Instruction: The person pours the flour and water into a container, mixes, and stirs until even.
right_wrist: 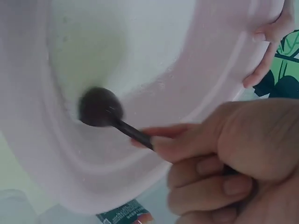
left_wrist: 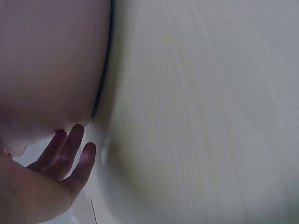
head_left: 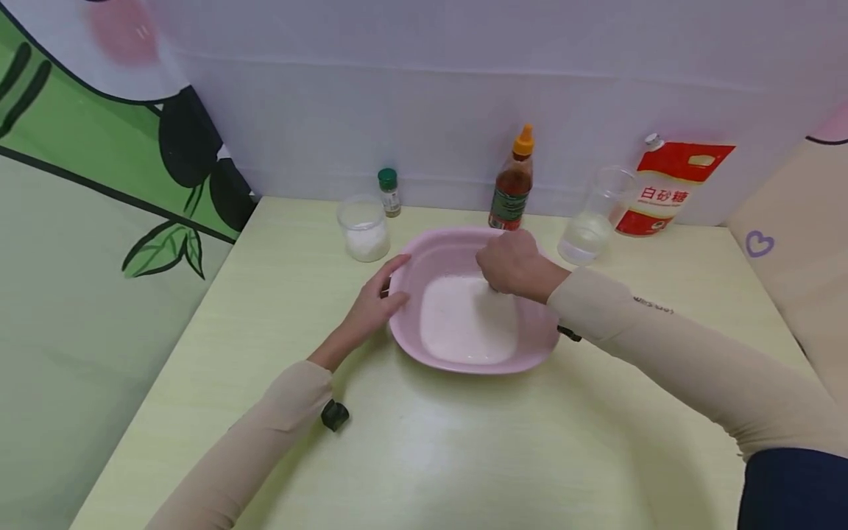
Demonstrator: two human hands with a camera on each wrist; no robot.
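Note:
A pink plastic basin (head_left: 473, 366) stands on the table with a shallow, whitish, bubbly liquid (right_wrist: 145, 42) in its bottom. The left hand (head_left: 369, 305) holds its left rim, thumb and forefinger over the edge; in the left wrist view the other fingers (left_wrist: 63, 156) lie against the outer wall. My right hand (head_left: 513, 263) reaches over the far right side of the basin. It grips the thin handle of a black spoon (right_wrist: 100, 107), whose round bowl is down at the basin's bottom. From the head view the spoon is mostly hidden behind that hand.
Behind the basin stand a clear cup of white stuff (head_left: 366, 239), a green-capped little jar (head_left: 389, 193), a sauce bottle with orange cap (head_left: 511, 188), a tall glass of cloudy liquid (head_left: 588, 232) and a red-and-white sugar pouch (head_left: 665, 193). A printed cloth hangs behind the table.

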